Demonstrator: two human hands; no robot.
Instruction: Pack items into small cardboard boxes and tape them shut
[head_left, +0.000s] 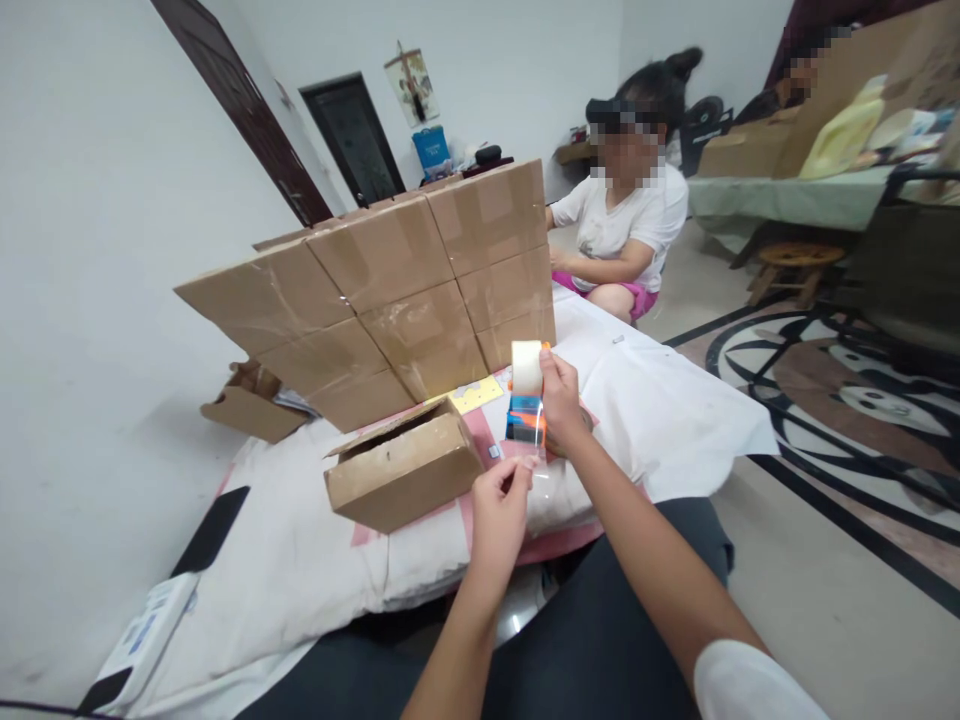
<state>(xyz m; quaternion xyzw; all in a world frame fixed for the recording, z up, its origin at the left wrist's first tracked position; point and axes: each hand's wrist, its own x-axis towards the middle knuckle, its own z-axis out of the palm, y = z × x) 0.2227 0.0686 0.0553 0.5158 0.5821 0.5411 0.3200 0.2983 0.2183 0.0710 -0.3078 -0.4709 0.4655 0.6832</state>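
My right hand (562, 395) is closed around a tape dispenser (525, 412) with blue and orange parts and a roll of packing tape (526, 368) on top. A clear strip of tape (541, 445) runs down from it to my left hand (504, 500), whose fingers pinch its free end. Left of my hands a small cardboard box (405, 465) rests on the covered table, with a dark gap along its top edge. Behind it rises a tall panel of taped cardboard boxes (405, 310).
A torn cardboard carton (259, 400) stands at the panel's left. A white cloth (660, 390) covers the table's right side. Across from me a person in a white shirt (630, 220) sits behind the panel's right edge. A wooden stool (799, 258) stands on the floor at right.
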